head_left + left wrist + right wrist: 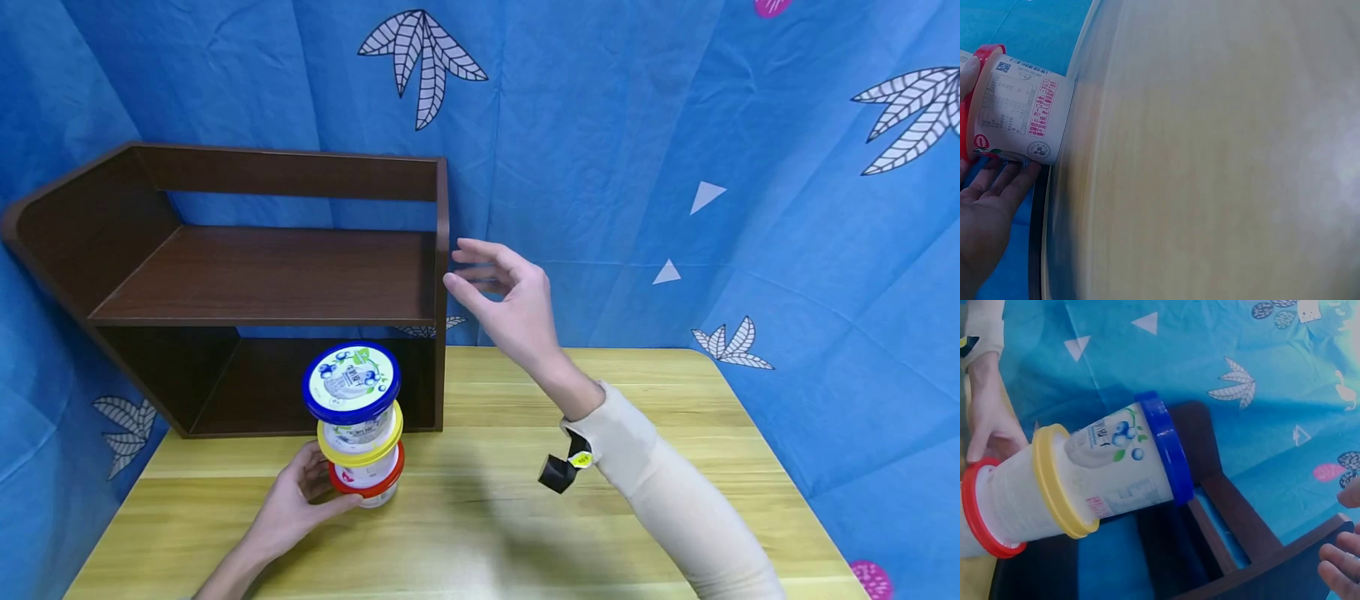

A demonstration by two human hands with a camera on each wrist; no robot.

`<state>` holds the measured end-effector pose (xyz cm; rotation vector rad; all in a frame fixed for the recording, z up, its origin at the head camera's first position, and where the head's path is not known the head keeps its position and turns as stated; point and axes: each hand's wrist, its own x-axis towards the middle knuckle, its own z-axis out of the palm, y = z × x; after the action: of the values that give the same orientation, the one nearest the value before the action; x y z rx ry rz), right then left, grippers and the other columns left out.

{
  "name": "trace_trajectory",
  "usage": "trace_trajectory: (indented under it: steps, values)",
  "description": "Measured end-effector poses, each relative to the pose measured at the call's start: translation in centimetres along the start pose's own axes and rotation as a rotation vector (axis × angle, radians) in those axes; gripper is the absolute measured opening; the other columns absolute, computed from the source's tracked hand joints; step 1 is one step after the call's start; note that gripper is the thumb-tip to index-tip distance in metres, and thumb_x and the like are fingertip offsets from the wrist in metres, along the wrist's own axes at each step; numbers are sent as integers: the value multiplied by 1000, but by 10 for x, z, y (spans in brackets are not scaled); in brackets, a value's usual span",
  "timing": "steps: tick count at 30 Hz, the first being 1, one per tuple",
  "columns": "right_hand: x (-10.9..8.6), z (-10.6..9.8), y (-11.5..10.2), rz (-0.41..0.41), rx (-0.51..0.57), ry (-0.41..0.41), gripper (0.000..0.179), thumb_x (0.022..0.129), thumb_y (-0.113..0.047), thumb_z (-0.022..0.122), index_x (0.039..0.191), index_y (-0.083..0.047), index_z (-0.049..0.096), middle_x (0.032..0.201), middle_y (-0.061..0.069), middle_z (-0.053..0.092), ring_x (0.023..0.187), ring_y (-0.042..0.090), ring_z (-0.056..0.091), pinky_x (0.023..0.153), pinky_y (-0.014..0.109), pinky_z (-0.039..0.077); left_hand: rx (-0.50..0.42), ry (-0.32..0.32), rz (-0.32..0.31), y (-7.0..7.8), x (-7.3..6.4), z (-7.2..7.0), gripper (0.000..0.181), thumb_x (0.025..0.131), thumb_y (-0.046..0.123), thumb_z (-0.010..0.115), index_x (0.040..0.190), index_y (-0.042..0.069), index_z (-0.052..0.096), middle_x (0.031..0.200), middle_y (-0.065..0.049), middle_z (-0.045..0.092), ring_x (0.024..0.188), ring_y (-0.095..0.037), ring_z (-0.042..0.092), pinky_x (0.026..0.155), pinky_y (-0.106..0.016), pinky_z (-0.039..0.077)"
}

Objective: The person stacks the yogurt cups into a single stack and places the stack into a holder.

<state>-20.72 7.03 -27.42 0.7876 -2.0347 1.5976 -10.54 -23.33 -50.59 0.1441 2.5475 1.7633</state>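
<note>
Three lidded yogurt-style tubs stand stacked on the table. On top is a blue-lidded tub [352,383] with blueberries printed on it, then a yellow-lidded tub [362,454], then a red-lidded tub [367,479] at the bottom. My left hand [288,500] holds the red-lidded tub, thumb at its front and fingers round the far left side. In the left wrist view the thumb lies at the red lid, fingers along the tub's wall. Beside the shelf's right panel my right hand [513,304] is raised, fingers apart from the thumb, holding nothing.
Behind the stack stands a dark brown two-level shelf [300,271] with a slanted left side. The pale wooden table [600,500] reaches to a blue patterned curtain [600,125] at the back and sides. A small black camera [558,473] hangs at my right wrist.
</note>
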Motion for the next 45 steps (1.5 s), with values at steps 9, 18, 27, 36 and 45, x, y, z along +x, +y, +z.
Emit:
trace_trajectory:
  steps: [9, 18, 27, 36, 45]
  values:
    - [13, 5, 0, -13, -41, 43, 38, 94, -13, 79, 130, -3, 72, 123, 14, 78, 100, 25, 78, 93, 33, 65, 7, 0, -7, 1, 1, 0, 80, 82, 18, 92, 147, 6, 46, 140, -18, 65, 120, -15, 67, 94, -18, 57]
    - [20, 10, -1, -13, -66, 74, 34, 93, -13, 80, 126, -4, 75, 124, 11, 78, 96, 24, 78, 90, 33, 65, 1, 1, -1, 0, 1, -1, 78, 83, 17, 91, 146, 6, 47, 140, -18, 66, 121, -18, 68, 98, -30, 61]
    - [25, 15, 0, -22, -97, 125, 33, 91, -15, 83, 122, -5, 78, 119, 11, 78, 92, 24, 78, 87, 38, 65, -5, -2, 3, -2, 2, -1, 78, 83, 17, 91, 146, 6, 47, 140, -18, 66, 114, 3, 64, 94, -18, 57]
    - [28, 18, -4, 6, -135, 153, 32, 91, -19, 84, 120, -7, 79, 113, 11, 79, 89, 22, 78, 82, 33, 64, -10, -9, 0, -2, 2, -1, 79, 83, 17, 91, 147, 6, 45, 142, -19, 65, 114, 6, 63, 95, -19, 57]
    - [29, 18, -4, -10, -124, 154, 32, 91, -16, 84, 120, -4, 79, 114, 13, 79, 90, 25, 78, 85, 41, 66, -12, -8, 16, -2, 1, 0, 82, 83, 16, 91, 149, 5, 43, 144, -20, 63, 114, 10, 61, 96, -17, 56]
